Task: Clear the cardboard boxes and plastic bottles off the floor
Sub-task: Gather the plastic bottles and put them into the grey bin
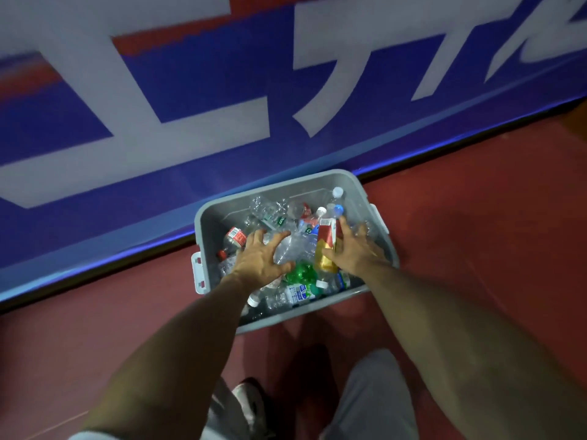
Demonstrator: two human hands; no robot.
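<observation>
1. The plastic bottles (273, 211) lie heaped in a grey bin (222, 217). It stands on the red floor (476, 249), just beside the foot of a blue banner (158, 154). We see no cardboard boxes in this view and no loose bottle on the floor around the bin.
2. Our right hand (357, 250) grasps a red-and-yellow labelled bottle (327, 239), thumb across the label's lower part and fingers along its far side. Our left hand (260, 258) lies spread on a clear crumpled bottle (292, 249). Its fingers are nearly straight, so we judge it is pressing the heap down, not clenching.
3. We expect these empties to be very light and thin-walled. They will buckle under a squeeze, spring back, and slide over one another. The labelled middle gives better purchase than slick bare plastic, and the neck under the cap is the stiffest hold. The bin itself is rigid — we would lift it by the white latches at its two ends.
4. The labelled bottle's long axis runs away from us toward the banner, white cap at the far end. From above we cannot tell how steeply it stands. The crumpled bottle lies slantwise under the left palm. A red-labelled bottle (233, 238) at the left end points its red cap back toward us.
</observation>
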